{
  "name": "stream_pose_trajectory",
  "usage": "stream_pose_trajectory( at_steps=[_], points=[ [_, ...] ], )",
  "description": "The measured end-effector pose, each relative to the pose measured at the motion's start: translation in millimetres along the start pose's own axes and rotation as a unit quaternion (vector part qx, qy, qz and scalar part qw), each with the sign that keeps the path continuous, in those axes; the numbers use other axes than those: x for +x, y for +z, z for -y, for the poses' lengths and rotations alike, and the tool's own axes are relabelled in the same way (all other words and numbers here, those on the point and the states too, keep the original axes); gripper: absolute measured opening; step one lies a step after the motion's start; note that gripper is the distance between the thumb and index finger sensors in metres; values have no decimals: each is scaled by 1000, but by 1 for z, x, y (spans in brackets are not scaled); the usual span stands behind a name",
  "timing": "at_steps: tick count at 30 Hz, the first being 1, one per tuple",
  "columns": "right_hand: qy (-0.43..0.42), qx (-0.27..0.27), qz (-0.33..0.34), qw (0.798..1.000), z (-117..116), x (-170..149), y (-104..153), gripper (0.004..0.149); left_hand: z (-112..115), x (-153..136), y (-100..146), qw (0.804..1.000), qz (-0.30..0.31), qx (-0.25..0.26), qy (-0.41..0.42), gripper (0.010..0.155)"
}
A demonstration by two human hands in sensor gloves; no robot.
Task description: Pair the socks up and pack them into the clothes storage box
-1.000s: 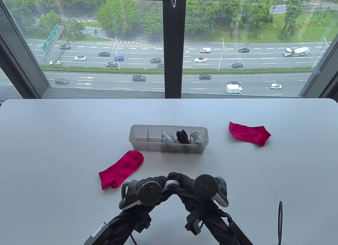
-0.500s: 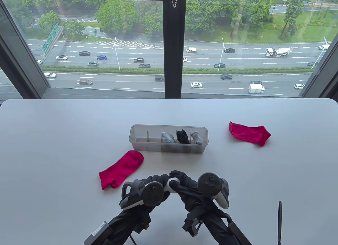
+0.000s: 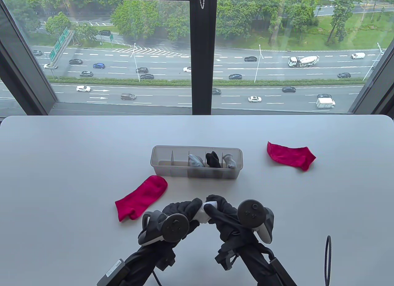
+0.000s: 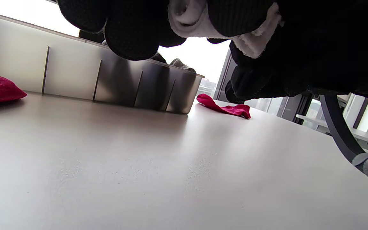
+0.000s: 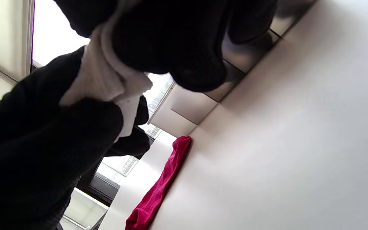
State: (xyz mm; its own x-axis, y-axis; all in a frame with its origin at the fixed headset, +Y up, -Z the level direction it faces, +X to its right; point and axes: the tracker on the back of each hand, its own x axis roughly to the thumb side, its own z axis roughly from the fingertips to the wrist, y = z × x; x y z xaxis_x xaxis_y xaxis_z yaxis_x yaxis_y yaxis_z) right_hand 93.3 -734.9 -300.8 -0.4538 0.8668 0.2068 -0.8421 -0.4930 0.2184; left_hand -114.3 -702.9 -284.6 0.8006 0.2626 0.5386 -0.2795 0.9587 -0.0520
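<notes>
Both gloved hands hold one bunched white sock bundle (image 3: 203, 212) above the table's near middle, in front of the box. My left hand (image 3: 187, 209) grips its left side and my right hand (image 3: 217, 207) grips its right side. The white sock bundle (image 4: 192, 16) shows between curled black fingers in the left wrist view, and again as white fabric (image 5: 102, 80) in the right wrist view. The clear divided storage box (image 3: 163, 169) stands behind, with a grey, a black and a grey rolled pair in its right compartments. One red sock (image 3: 140, 197) lies left of the hands, another red sock (image 3: 291, 155) right of the box.
The white table (image 3: 61, 163) runs back to a large window. The box's two left compartments show nothing inside. A dark cable loop (image 3: 327, 258) stands at the near right edge. The red sock (image 5: 158, 188) lies flat beside the box.
Both hands have lifted slightly and shifted right and toward the box, keeping the white bundle between them; more of the white fabric now shows.
</notes>
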Motion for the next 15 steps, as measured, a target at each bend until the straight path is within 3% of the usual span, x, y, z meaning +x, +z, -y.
stream_pose_trajectory(
  at_steps=[5,6,8,10,12,15],
  points=[
    [-68,68,4,995,-4,-1,-5,93,-3,-13,3,994,-11,41,98,61],
    [-65,88,0,994,-5,-3,-6,93,-3,-14,3,991,-15,44,128,61],
    [-88,111,7,990,-9,-5,-5,77,-2,-14,1,982,-17,16,188,62],
    [-135,86,-7,987,-9,-3,-3,68,2,-14,1,979,-15,-15,201,65],
    [-114,75,0,991,-6,0,-3,62,3,-14,2,983,-21,-22,179,68],
    [-48,32,1,998,-3,3,-2,60,-1,-15,3,983,-39,22,177,59]
  ],
)
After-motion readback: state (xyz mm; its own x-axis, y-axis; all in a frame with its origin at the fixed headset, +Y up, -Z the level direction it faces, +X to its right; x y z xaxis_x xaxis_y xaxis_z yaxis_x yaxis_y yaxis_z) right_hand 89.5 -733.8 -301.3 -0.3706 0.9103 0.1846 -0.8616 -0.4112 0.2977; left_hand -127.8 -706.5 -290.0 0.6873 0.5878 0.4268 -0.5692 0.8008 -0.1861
